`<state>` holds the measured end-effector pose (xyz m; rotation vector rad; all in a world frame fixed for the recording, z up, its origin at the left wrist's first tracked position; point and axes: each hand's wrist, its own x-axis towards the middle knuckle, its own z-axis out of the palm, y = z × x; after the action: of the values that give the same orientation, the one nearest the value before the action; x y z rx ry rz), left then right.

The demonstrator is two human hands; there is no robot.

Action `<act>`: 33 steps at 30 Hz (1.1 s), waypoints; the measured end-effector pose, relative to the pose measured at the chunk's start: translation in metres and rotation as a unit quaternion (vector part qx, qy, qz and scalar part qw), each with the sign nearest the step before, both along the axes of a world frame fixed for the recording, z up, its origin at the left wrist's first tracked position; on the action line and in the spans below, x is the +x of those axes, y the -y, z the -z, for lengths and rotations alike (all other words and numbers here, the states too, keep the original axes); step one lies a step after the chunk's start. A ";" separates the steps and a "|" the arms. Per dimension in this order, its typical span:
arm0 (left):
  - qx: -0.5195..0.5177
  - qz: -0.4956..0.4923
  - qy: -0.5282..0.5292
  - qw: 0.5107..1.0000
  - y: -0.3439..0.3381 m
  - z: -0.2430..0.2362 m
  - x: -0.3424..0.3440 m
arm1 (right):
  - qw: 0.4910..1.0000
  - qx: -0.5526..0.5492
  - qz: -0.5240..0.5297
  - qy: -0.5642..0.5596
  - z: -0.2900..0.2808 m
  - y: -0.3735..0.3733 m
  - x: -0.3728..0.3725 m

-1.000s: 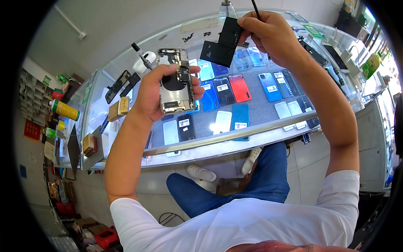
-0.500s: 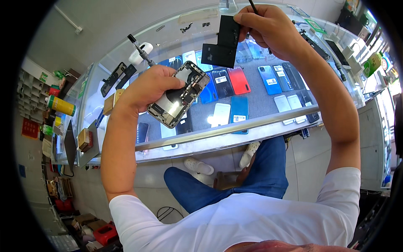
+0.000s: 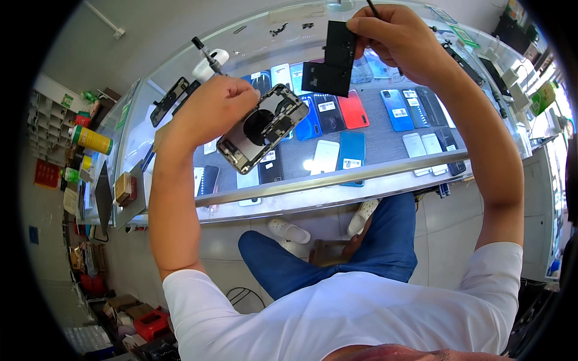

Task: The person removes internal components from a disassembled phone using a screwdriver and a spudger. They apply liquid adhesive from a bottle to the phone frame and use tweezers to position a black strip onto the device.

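My left hand [image 3: 218, 108] is closed on an opened phone body [image 3: 265, 127], held tilted above the glass counter. Bare metal, a round dark coil and small boards show inside it. A slim silver-and-black screwdriver [image 3: 208, 57] sticks up beyond the same hand; how it is held is hidden. To the right and farther off, my right hand [image 3: 391, 36] pinches a black L-shaped phone battery [image 3: 330, 75] by its upper right edge. A thin black stick-like tool [image 3: 374, 8] also passes through that hand. The battery and the phone body are apart.
Several phones, among them a red phone [image 3: 353, 109], lie inside the glass counter [image 3: 289, 194]. On its top at the left are a dark phone part [image 3: 168, 102], a white rounded case [image 3: 211, 65] and a small box [image 3: 125, 188]. Small dark parts [image 3: 278, 30] lie at the back.
My left hand has shifted on the phone body, its thumb leaving the inside, where the dark coil now shows more fully. The battery stays in my right hand. The whole view has shifted slightly.
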<state>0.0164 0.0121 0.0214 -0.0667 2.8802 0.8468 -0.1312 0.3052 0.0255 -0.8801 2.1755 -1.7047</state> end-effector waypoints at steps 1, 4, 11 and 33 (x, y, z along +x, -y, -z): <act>-0.011 -0.004 -0.010 1.000 0.001 0.000 0.001 | 1.000 -0.007 -0.006 0.003 0.002 0.000 -0.001; -0.038 -0.025 -0.026 0.999 0.002 0.001 0.001 | 1.000 -0.012 -0.011 0.016 0.000 -0.002 0.001; 0.097 -0.077 -0.206 0.971 -0.015 0.008 -0.003 | 1.000 -0.007 -0.025 0.018 0.002 0.007 0.014; 0.457 -0.045 -0.138 0.878 -0.060 0.034 0.005 | 0.962 0.071 0.016 -0.264 0.015 0.021 0.064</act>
<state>0.0211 0.0720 -0.0131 0.0267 2.3736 2.2763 -0.0670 0.2842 0.0106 -1.3900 2.6109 -1.4154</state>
